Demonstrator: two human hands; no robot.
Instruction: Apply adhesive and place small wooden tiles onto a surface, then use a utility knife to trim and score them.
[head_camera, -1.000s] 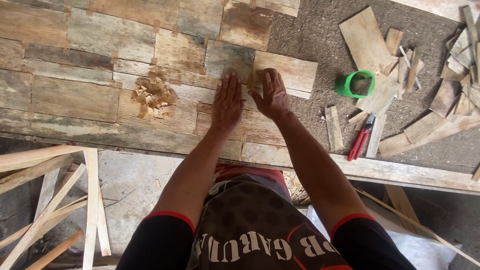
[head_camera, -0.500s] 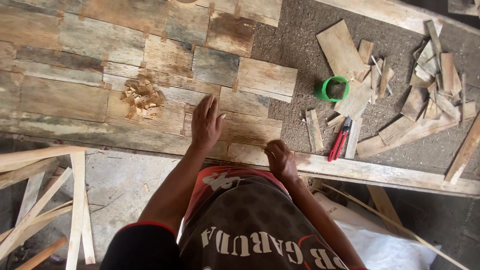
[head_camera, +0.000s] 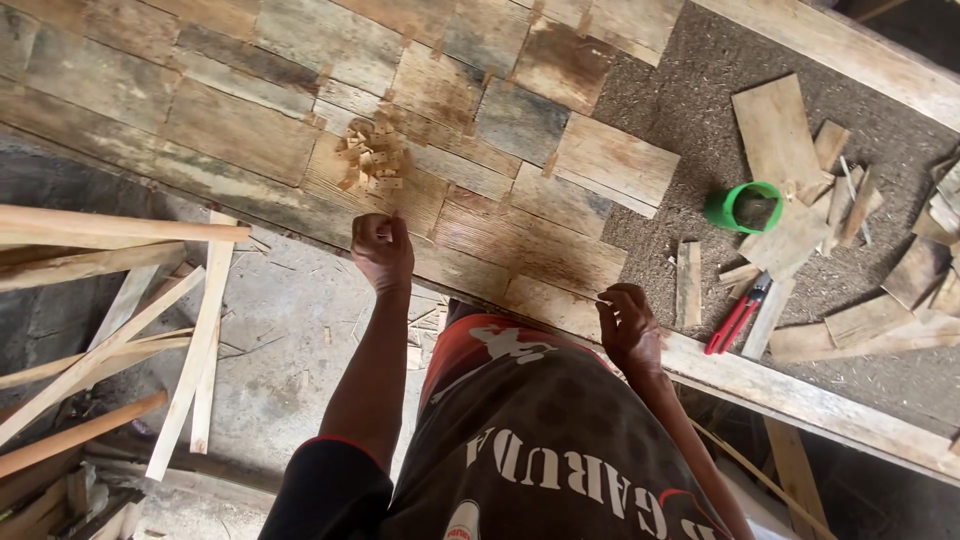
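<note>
A panel of flat weathered wood pieces (head_camera: 520, 120) fitted side by side covers the workbench. On it lies a small heap of pale wood bits (head_camera: 368, 160). My left hand (head_camera: 382, 250) is curled into a fist at the panel's near edge, just below that heap; nothing shows in it. My right hand (head_camera: 628, 325) rests with bent fingers on the bench's front rail (head_camera: 800, 395), beside the nearest panel piece. A thin sliver pokes out at its fingertips; whether the hand holds it is unclear.
On the bare board to the right stand a green cup (head_camera: 742, 207), red-handled pliers (head_camera: 738, 312) and several loose wood offcuts (head_camera: 800, 170). Long pale sticks (head_camera: 120, 300) lean over the concrete floor at the left.
Both hands have left the panel, where they lay flat. The left drew back to the near edge and closed into a fist. The right dropped to the front rail.
</note>
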